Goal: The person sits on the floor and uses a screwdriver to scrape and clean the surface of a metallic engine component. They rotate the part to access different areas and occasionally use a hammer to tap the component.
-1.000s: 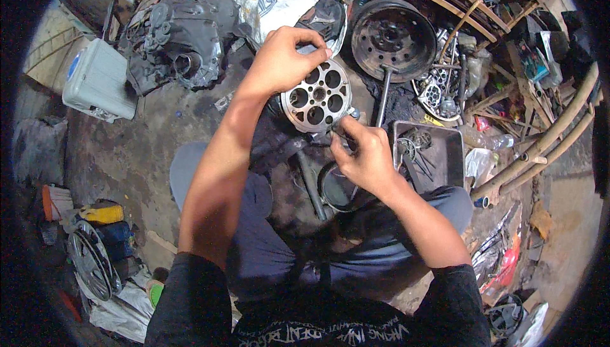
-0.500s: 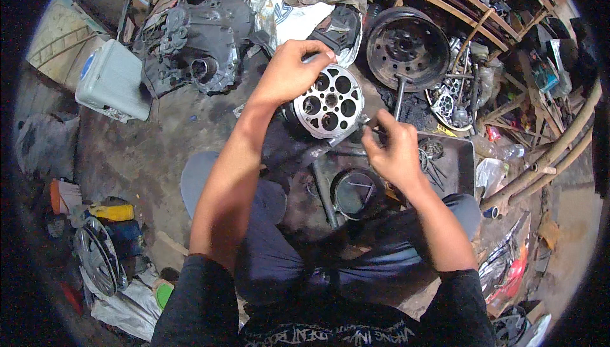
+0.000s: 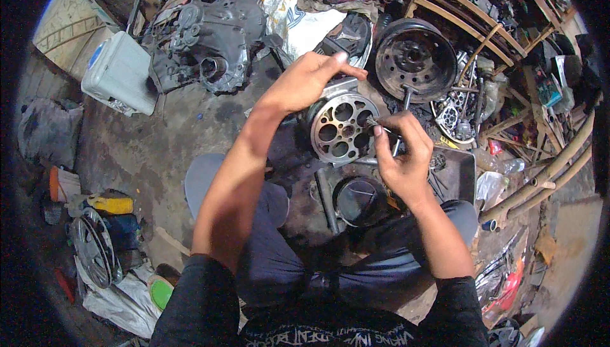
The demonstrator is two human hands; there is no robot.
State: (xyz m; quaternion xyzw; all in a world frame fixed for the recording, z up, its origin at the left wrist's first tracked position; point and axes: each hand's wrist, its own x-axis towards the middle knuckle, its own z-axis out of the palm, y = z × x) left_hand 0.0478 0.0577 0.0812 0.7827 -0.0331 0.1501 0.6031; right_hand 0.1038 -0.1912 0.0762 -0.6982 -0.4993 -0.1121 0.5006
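In front of me a round metal part (image 3: 347, 132), silvery and pierced by a ring of large round holes, is tilted up toward me. My left hand (image 3: 305, 83) is at its upper left, thumb raised and one finger stretched out along the far edge; its other fingers are hidden. My right hand (image 3: 408, 153) is at the part's right side. Thumb and fingers there pinch a small grey metal piece (image 3: 371, 121), too small to name, whose tip is over the right rim by a hole.
A dark steel wheel rim (image 3: 416, 54) lies beyond my right hand, and a gearbox housing (image 3: 219, 35) at the far left beside a grey plastic box (image 3: 121, 75). Near my knees are a round black pan (image 3: 359, 202), a metal bar (image 3: 326, 201) and a metal tray (image 3: 462, 172).
The disc-like part appears lower and further right, its face turned differently. My left hand has loosened from its rim and stretched a finger. My right hand has brought the small piece over the face.
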